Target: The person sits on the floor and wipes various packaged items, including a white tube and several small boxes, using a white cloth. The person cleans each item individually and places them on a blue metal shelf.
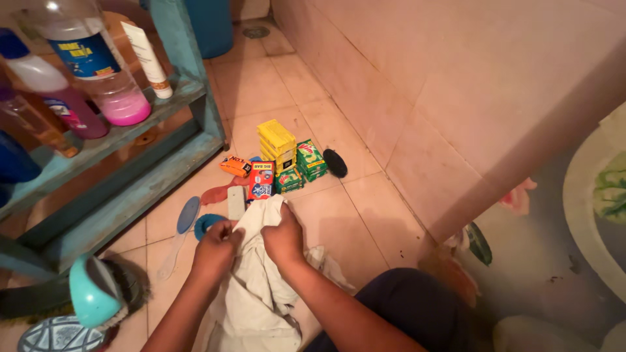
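You are gripping the white cloth with both hands; it is lying bunched on the tiled floor directly in front of you, its long axis running from your lap away toward the wall, with its far tip reaching almost to the soap boxes. Your left hand is closing its fingers on the cloth's left edge, and your right hand is pinching a fold just beside it, slightly farther forward, so the right hand is sitting nearer the cloth's far end. Both hands are clamped narrow on fabric, nearly touching each other. Just beyond the cloth's tip, a red and blue soap box is standing next to a stack of yellow bars and green boxes, with an orange packet to their left and a dark oval brush to their right near the wall. A pale blue long-handled brush is lying left of the cloth. Farther left, a teal shelf is carrying bottles, one holding pink liquid.
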